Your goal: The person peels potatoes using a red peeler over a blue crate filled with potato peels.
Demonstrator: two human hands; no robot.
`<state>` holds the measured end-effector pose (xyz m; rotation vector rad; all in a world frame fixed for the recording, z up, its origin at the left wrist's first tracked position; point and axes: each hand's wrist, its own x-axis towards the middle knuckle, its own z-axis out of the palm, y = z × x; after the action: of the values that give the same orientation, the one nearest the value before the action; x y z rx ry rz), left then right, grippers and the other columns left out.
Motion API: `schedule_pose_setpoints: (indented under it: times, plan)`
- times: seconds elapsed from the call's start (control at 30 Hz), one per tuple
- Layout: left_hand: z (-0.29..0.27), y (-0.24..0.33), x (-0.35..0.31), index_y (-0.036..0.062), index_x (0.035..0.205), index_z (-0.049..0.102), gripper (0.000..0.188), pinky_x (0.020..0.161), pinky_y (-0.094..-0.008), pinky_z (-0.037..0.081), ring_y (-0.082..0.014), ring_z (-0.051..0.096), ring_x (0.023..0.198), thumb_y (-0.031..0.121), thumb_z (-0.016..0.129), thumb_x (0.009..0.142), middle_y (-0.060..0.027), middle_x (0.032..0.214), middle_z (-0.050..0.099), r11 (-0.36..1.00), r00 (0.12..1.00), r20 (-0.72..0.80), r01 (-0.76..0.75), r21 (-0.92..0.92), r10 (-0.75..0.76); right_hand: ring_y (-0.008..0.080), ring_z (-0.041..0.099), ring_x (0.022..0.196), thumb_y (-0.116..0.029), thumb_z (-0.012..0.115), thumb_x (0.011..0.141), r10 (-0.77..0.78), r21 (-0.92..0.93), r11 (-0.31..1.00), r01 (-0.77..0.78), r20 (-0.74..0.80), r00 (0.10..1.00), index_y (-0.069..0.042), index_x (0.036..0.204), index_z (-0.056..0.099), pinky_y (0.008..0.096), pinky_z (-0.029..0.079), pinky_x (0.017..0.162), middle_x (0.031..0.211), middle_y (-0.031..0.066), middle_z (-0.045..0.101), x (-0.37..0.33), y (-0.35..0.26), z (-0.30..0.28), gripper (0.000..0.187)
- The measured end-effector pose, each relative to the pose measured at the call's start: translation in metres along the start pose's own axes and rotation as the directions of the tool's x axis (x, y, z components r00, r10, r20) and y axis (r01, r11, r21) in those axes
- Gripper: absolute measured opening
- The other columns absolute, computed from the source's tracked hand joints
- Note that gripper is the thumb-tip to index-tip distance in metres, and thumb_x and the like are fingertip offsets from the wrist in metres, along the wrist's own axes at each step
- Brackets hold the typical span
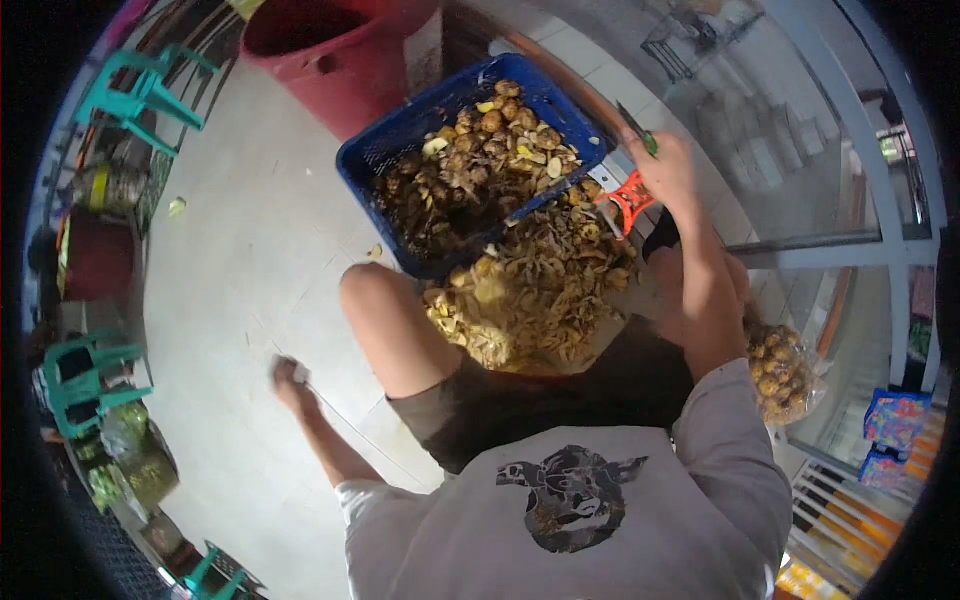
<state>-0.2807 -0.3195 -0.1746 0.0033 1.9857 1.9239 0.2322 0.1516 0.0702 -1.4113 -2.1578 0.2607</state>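
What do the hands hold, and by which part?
The right hand grips an orange peeler by its handle end; a green and dark piece juts out. The left hand is blurred; whether it holds the pale bit there can't be told.

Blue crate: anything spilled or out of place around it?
Yes: a small yellowish scrap lies on the floor left of the blue crate, and a pale greenish one farther left. They look stray, since most pieces sit in the crate or the heap beside it.

Pale floor (235, 270) (tiled, slightly glossy); green chairs (147, 92) left; framed glass panels (800, 130) right.
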Motion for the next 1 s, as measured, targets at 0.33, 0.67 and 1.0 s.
schedule_pose_setpoints:
  times: [0.33, 0.67, 1.0]
  plan:
    - [-0.073, -0.277, -0.258, 0.0179, 0.152, 0.013, 0.101, 0.089, -0.0658, 0.042, -0.0467, 0.04, 0.127, 0.055, 0.071, 0.078, -0.016, 0.153, 0.025, 0.304, 0.34, -0.108, 0.916, 0.263, -0.934, 0.0285, 0.053, 0.052, -0.043, 0.059, 0.093, 0.248, -0.303, 0.942, -0.146, 0.332, 0.91, 0.001, 0.108, 0.06, 0.043, 0.042, 0.056, 0.055, 0.0162, 0.052, -0.027, -0.005, 0.042, 0.047]
    - [0.032, -0.275, -0.22, 0.0029, 0.132, 0.048, 0.056, 0.059, -0.0382, 0.048, -0.0253, 0.062, 0.092, 0.036, 0.059, 0.088, -0.0149, 0.11, 0.061, 0.507, 0.551, 0.143, 0.594, 0.624, -0.822, 0.0386, 0.063, 0.066, -0.041, 0.063, 0.09, -0.084, -0.105, 0.99, 0.1, 0.144, 0.986, 0.003, 0.105, 0.058, 0.0463, 0.046, 0.062, 0.067, 0.0245, 0.06, -0.063, -0.026, 0.041, 0.047]
    - [0.038, -0.275, -0.21, 0.0058, 0.129, 0.053, 0.049, 0.055, -0.0357, 0.045, -0.0221, 0.062, 0.085, 0.035, 0.055, 0.09, -0.0123, 0.104, 0.063, 0.693, 0.597, 0.38, 0.691, 0.203, -0.707, 0.0203, 0.029, 0.042, -0.056, 0.05, 0.095, 0.221, -0.318, 0.942, -0.105, 0.357, 0.907, -0.003, 0.05, 0.038, 0.0455, 0.033, 0.047, 0.046, 0.0064, 0.03, -0.066, 0.017, 0.028, 0.071]
